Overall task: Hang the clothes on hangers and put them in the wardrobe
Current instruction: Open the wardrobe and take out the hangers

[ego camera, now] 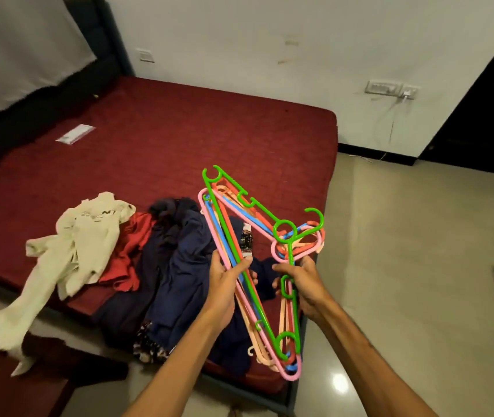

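The left hand (227, 279) and right hand (304, 284) both grip the hanger bundle (224, 227), and the clothes (185, 260) lie just left, nearer the left hand.

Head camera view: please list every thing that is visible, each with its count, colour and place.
hangers: several, green, pink, blue, peach, red, bundled above the mattress corner
cream garment: one, cream, left, hanging over the mattress edge
red garment: one, red, beside the cream garment
navy clothes: pile, dark blue, under the hangers
mattress: one, dark red, centre
white paper: one, white, far left on mattress
wall sockets: two, white, right wall
floor: beige, glossy, right
left hand: one, grips the hangers
right hand: one, grips the hangers
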